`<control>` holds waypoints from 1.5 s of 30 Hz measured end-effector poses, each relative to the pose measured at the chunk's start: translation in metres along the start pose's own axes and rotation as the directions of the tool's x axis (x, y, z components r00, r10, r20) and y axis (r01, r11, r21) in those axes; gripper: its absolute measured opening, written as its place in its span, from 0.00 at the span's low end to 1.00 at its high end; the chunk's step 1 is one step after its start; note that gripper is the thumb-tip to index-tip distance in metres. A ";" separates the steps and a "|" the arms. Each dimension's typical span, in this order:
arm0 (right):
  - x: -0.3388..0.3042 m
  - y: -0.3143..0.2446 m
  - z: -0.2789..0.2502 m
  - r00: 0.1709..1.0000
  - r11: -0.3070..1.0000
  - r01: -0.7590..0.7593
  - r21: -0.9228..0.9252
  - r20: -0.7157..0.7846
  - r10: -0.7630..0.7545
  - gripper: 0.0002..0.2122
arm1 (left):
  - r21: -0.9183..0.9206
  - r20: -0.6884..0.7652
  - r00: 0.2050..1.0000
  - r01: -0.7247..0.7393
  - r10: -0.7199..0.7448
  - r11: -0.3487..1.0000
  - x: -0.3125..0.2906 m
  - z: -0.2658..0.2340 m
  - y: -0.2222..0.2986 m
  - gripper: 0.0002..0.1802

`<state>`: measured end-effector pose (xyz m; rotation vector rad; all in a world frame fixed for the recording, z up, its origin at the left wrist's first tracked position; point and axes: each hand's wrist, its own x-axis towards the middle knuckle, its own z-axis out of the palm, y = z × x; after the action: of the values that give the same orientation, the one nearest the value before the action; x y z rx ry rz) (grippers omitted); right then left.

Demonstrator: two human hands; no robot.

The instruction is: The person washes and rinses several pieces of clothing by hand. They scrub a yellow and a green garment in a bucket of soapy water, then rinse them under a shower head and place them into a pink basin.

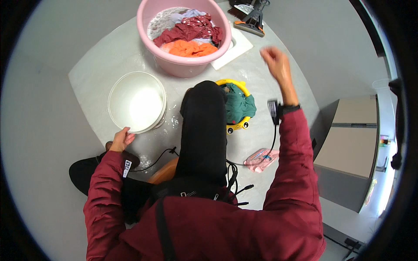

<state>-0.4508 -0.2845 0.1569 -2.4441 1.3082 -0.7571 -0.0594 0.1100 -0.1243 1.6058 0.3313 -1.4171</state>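
At the near edge of a white bucket [137, 102], my left hand [123, 140] is closed on the rim, thumb on top. The bucket stands upright on the floor to the left of my knee, its pale inside showing. My right hand [278, 65] is raised at the right, apart from everything around it. Its fingers are curled in, slightly blurred, and nothing shows in them. Ahead stands a pink tub [183, 69] of sudsy water with dark red cloth [191, 29] and orange cloth [191, 48]. Right of my knee, a green cloth [238, 104] fills a small yellow basin [238, 126].
A pink-and-white packet [260, 159] lies on the wet floor [98, 78]. Behind the tub are a white board [237, 50] and a brush-like cleaning tool [252, 24]. Black cables [233, 174] hang by my lap. A beige cabinet [348, 148] stands at the right.
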 end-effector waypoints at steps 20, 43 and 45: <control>-0.197 0.173 0.242 0.504 0.467 -0.863 0.190 0.301 0.809 0.56 | 0.287 -0.072 0.996 -0.035 0.058 0.957 -0.038 0.032 0.021 0.12; -0.077 0.040 -0.026 0.681 0.029 -0.442 0.896 0.315 0.661 0.20 | 0.175 0.044 0.994 0.094 -0.103 0.980 0.000 0.023 -0.004 0.18; -0.061 0.009 -0.055 0.770 0.080 -0.382 0.921 0.269 0.579 0.22 | 0.168 0.064 0.994 0.075 -0.087 0.983 0.003 0.023 -0.004 0.18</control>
<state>-0.5156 -0.2384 0.1792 -0.8329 1.0530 -1.1023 -0.0762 0.0931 -0.1261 1.6863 0.2453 -1.5953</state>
